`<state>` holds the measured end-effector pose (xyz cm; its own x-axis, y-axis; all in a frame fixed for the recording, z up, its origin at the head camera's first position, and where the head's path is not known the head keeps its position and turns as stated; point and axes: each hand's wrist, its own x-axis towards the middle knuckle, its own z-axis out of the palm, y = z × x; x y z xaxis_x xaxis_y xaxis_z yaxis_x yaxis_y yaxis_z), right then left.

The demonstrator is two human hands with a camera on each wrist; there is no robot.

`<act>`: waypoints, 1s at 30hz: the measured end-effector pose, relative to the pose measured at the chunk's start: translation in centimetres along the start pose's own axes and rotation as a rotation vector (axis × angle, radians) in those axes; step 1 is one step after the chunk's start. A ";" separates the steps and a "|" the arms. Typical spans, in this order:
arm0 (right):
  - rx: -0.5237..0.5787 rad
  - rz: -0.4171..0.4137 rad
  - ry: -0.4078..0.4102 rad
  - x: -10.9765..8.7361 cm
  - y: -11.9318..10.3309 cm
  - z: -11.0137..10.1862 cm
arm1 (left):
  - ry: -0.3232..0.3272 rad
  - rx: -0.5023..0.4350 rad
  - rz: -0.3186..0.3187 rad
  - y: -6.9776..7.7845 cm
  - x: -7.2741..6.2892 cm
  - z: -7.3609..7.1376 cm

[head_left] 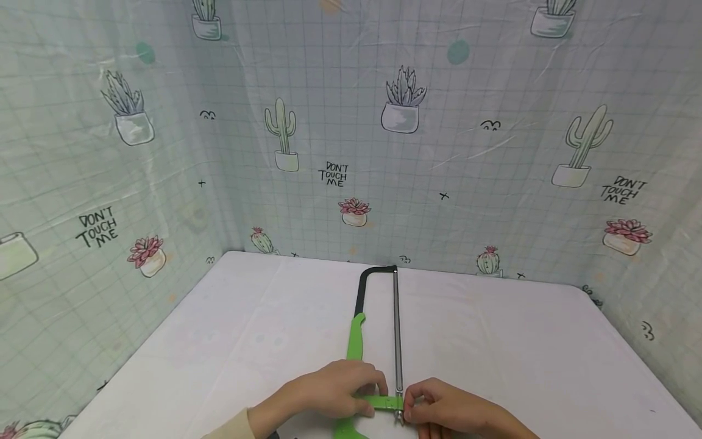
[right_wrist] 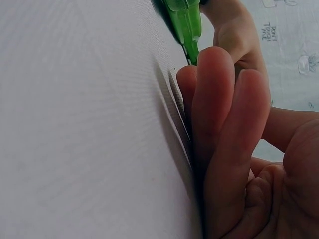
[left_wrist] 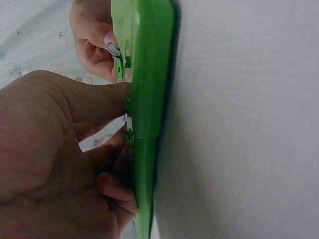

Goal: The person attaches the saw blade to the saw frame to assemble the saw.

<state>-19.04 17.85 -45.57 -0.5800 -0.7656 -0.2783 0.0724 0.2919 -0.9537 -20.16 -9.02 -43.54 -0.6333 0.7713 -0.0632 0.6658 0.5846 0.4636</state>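
Observation:
A hacksaw with a green handle (head_left: 355, 340), a black front frame (head_left: 361, 294) and a long grey blade (head_left: 397, 329) lies on the white table, its far end pointing away from me. My left hand (head_left: 337, 387) grips the green frame near its short cross arm (head_left: 384, 402), thumb on the near side and fingers on the far side. At the blade's near end, my right hand (head_left: 446, 405) pinches a small silver wing nut (left_wrist: 113, 49) between thumb and forefinger. The other right fingers (right_wrist: 214, 109) rest by the tabletop. In the right wrist view the nut is hidden.
White cloth covers the table (head_left: 526, 341). Behind and at both sides hangs a pale curtain (head_left: 351, 140) printed with cacti and lettering. A small dark thing (head_left: 274, 435) is cut off at the bottom edge, beside the left forearm.

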 end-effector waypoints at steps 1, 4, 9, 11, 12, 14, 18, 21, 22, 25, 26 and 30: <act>-0.001 -0.004 -0.003 0.0 0.0 0.0 | 0.001 0.001 0.000 0.0 0.0 0.0; -0.002 -0.015 -0.012 0.0 0.0 -0.1 | 0.004 0.005 0.001 0.0 0.0 0.1; -0.003 -0.009 -0.010 0.0 -0.1 -0.1 | 0.007 0.009 0.000 -0.1 -0.1 0.2; -0.005 -0.003 -0.002 -0.1 -0.1 0.0 | 0.008 0.007 0.000 0.0 -0.1 0.2; -0.005 0.000 0.002 -0.1 -0.1 0.0 | 0.007 0.006 0.000 0.0 -0.1 0.2; -0.003 0.007 0.009 -0.1 -0.2 0.0 | 0.007 0.006 0.000 0.0 0.0 0.2; 0.002 0.018 0.020 -0.1 -0.1 0.1 | 0.006 0.008 -0.004 0.1 0.0 0.2; -0.001 0.022 0.028 -0.1 0.0 0.1 | 0.005 0.007 -0.006 0.2 0.0 0.2; -0.003 0.021 0.031 -0.1 0.0 0.1 | 0.004 0.006 -0.006 0.2 0.0 0.2; -0.009 0.022 0.036 -0.1 0.1 0.1 | 0.003 0.006 -0.006 0.2 0.0 0.1; -0.010 0.022 0.038 -0.1 0.1 0.1 | 0.004 0.008 -0.005 0.2 -0.1 0.1; -0.013 0.017 0.038 0.0 0.0 0.2 | 0.004 0.013 -0.005 0.2 -0.1 0.1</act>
<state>-18.87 17.80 -45.61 -0.6090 -0.7384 -0.2896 0.0717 0.3124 -0.9472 -19.93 -8.91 -43.52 -0.6386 0.7671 -0.0618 0.6675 0.5920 0.4515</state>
